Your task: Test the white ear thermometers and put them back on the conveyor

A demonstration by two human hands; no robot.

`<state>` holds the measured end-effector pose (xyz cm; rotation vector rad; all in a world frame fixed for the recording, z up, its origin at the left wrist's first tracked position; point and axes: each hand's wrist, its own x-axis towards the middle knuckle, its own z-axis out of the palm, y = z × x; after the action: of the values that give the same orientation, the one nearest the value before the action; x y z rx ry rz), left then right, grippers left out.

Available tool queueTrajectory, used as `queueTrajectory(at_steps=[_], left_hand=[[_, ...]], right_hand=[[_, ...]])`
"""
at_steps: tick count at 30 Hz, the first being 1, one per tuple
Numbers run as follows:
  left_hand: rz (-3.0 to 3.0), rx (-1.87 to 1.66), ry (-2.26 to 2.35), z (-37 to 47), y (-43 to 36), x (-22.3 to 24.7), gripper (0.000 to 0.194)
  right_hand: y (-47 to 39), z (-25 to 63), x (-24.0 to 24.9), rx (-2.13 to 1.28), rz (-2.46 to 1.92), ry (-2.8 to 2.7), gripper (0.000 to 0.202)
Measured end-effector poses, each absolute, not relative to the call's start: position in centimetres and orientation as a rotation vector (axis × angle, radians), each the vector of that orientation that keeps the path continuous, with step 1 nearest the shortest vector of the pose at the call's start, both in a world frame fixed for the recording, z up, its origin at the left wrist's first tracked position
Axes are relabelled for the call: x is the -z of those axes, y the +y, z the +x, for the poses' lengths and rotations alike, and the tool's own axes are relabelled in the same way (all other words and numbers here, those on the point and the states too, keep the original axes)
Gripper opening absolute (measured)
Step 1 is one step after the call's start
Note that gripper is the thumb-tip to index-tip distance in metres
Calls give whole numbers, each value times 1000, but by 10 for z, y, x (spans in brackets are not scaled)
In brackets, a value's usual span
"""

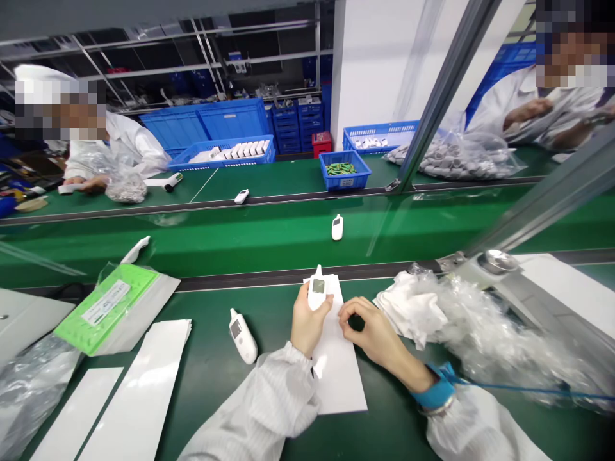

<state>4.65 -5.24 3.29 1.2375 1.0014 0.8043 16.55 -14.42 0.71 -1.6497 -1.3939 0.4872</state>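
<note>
Several white sheets [139, 390] lie at the lower left of the frame, near a green pack [106, 310]. Left of centre, one white device [244, 338] rests on the bench [211, 397]. Mid-frame, the left hand [307, 324] holds a second device [317, 296] over white paper [342, 381]. Just right, the right hand's [377, 333] thumb and forefinger curl into a ring; whether they pinch anything, I cannot tell. Cloth [410, 307] lies farther right.

White, finely striped sleeves [276, 390], a gathered left cuff [298, 356], a blue wristband [435, 389] and thin blue cord [523, 388] at right
</note>
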Motion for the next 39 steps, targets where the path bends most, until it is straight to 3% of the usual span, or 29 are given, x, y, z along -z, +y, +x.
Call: queueTrajectory(at_steps=[7, 10, 14, 21, 26, 39], left_hand=[[1166, -815, 935, 46, -51, -32, 38], [1126, -791, 857, 44, -52, -42, 41], [1114, -738, 723, 41, -63, -69, 43], [1090, -544, 601, 29, -91, -112, 83], [1107, -515, 667, 25, -101, -123, 76], [1059, -556, 627, 23, -103, -121, 77]], right_hand=[[-145, 165, -16, -471, -1639, -1424, 6], [-149, 167, -49, -502, -1566, -1435, 16], [-159, 164, -101, -582, -1454, -1490, 11], [-157, 159, -122, -324, -1454, -1493, 8], [-153, 161, -122, -296, -1407, -1454, 9], [-151, 156, -125, -268, -1351, -1361, 11]])
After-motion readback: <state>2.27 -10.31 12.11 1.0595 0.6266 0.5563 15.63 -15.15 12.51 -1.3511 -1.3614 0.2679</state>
